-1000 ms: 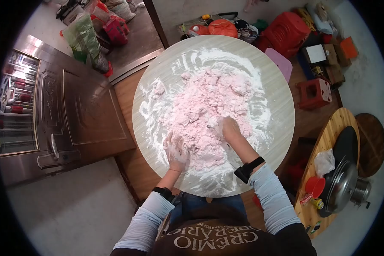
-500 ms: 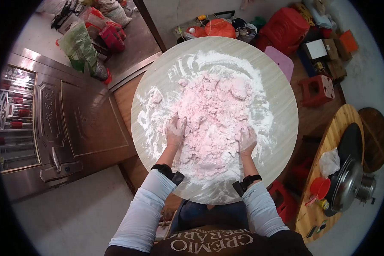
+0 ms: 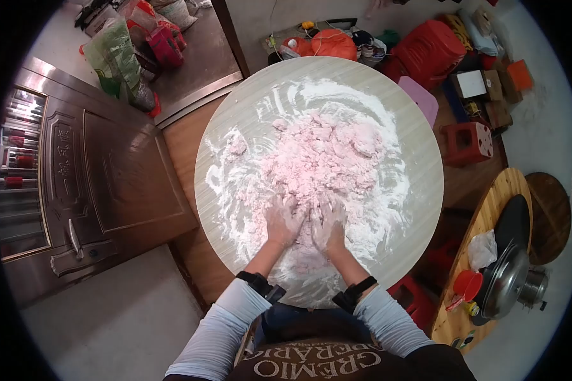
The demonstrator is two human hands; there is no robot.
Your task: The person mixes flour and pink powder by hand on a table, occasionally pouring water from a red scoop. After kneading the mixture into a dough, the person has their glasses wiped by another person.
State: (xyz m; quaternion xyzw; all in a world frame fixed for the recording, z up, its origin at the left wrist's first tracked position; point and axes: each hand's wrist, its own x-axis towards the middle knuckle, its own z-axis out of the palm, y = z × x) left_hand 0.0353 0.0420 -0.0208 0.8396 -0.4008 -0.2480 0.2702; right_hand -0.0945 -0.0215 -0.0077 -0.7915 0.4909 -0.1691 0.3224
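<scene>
A broad heap of crumbly pink dough (image 3: 321,152) lies on the round pale table (image 3: 419,209), with white flour (image 3: 397,165) spread around it. Side by side at the near part of the heap, both hands press into the crumbs. My left hand (image 3: 285,219) has its fingers spread, and their tips sink into the dough. Close beside it, my right hand (image 3: 328,222) also has its fingers apart, dusted with flour. A small separate lump (image 3: 236,144) sits at the left of the heap.
On the right, a wooden table (image 3: 454,311) holds a lidded pan (image 3: 510,282) and a red cup (image 3: 467,285). Red stools (image 3: 467,143) stand beyond the round table. A dark door (image 3: 133,165) is at the left, with sacks (image 3: 117,60) behind it.
Both hands have moved inward from the sides of the heap and now nearly meet at its near middle. The near dough is pushed together, and the view has shifted slightly.
</scene>
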